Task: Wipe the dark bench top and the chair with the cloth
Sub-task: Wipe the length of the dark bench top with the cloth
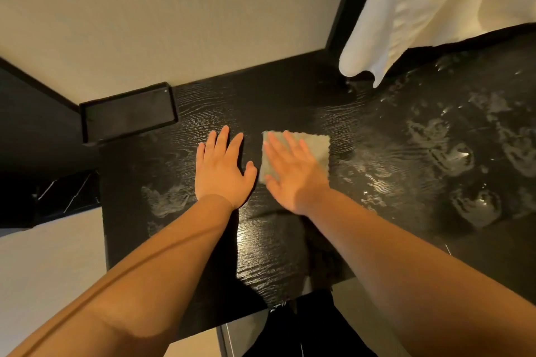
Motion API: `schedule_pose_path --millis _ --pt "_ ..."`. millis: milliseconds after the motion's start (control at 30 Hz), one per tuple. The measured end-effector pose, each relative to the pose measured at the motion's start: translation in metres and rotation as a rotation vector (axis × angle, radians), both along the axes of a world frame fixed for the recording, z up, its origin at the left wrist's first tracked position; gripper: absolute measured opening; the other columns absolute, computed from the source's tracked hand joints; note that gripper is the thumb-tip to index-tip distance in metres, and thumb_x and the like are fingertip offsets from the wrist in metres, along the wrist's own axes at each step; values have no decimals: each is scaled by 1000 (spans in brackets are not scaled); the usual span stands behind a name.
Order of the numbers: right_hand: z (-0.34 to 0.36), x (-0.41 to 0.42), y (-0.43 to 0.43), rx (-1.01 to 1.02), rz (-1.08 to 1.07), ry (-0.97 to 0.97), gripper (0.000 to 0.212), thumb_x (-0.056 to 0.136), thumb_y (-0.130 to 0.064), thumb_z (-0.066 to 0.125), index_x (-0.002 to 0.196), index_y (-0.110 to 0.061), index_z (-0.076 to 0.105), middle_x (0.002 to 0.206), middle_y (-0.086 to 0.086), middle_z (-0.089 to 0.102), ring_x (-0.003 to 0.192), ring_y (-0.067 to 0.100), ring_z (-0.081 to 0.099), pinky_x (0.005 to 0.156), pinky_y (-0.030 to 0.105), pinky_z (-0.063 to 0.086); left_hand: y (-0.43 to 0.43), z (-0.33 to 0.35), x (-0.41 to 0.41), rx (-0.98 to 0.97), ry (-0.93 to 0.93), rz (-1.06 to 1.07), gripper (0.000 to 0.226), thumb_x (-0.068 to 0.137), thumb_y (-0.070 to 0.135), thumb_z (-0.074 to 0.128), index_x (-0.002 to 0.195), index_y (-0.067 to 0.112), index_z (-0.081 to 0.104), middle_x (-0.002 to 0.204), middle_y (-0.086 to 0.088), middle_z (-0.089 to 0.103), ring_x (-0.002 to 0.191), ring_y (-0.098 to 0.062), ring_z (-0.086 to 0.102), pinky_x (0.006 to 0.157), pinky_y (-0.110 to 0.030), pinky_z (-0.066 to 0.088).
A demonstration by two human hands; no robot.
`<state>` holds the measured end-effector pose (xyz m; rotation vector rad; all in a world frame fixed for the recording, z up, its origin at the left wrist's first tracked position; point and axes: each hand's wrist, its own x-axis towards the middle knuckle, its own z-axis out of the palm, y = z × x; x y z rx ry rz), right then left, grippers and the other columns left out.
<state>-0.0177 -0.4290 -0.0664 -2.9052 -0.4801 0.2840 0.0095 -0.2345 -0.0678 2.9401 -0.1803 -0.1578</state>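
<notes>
Right of the black tray (127,113), the left hand (222,172) lies flat on the dark bench top (261,101), fingers straight and close together, bracing. Just beside it the cloth (314,148) sits mid-bench under the right hand (293,180), fingers spread flat, pressing rather than gripping. Best press down evenly and sweep overlapping passes toward the wet smears (435,139) at right.
</notes>
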Motion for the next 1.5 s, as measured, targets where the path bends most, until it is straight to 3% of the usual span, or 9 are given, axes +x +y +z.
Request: schedule_pose_path --millis 167,400,533,667,833,1067,1267,1400,1500 --pt "2 -1 -45 -55 115 28 76 98 -51 39 165 -16 28 173 5 23 159 33 18 130 50 14 1 -1 1 -12 -1 4 72 97 54 45 163 29 35 175 -4 20 162 -29 10 132 -50 7" --pt "5 0 -61 45 -315 29 75 85 -44 56 153 -15 45 172 18 20 160 39 11 129 55 15 1 -1 0 -21 3 8 71 98 55 42 164 30 34 175 -3 20 162 -29 10 132 -49 7" --pt "-3 -29 -18 154 -52 -60 76 90 -38 56 156 -3 43 166 19 34 155 42 27 125 58 25 0 -2 -1 2 3 7 69 100 53 39 165 30 32 176 -3 18 163 -29 9 132 -49 7" --pt "-3 -52 -37 90 126 -23 78 92 -41 46 164 -12 31 173 7 24 161 32 15 131 50 11 -2 -3 -4 23 18 13 67 103 50 35 167 29 27 177 -5 15 163 -30 7 132 -51 7" --pt "5 -41 -103 -101 -12 68 92 87 -50 36 166 -10 11 173 13 19 159 42 13 126 61 19 -5 -2 -18 50 87 54 69 106 53 27 169 32 14 178 -5 2 163 -33 -2 132 -52 3" --pt "8 -52 -45 -21 -200 134 80 96 -63 -12 167 -27 -5 176 -1 -4 161 31 -11 130 52 -3 -9 -3 -59 53 95 57 71 104 55 26 169 30 16 178 -6 4 163 -34 -1 132 -53 4" --pt "-1 -83 -61 -57 98 40 70 103 -55 33 165 -24 27 173 0 23 160 33 14 129 51 7 -10 -4 -61 57 96 56 71 104 55 28 169 31 14 178 -5 1 163 -31 -4 132 -53 1" --pt "5 -75 -101 -162 -51 67 75 98 -52 33 165 -18 27 172 8 25 157 42 19 124 63 22 -11 -3 -60 51 85 62 71 103 55 30 169 31 16 178 -4 3 163 -31 -2 132 -53 3" --pt "7 -77 -84 -158 -206 68 77 99 -53 18 168 -18 15 175 6 13 160 39 7 128 59 11 -11 -4 -60 60 68 64 71 103 55 29 169 31 16 178 -5 4 163 -31 -1 132 -53 3"
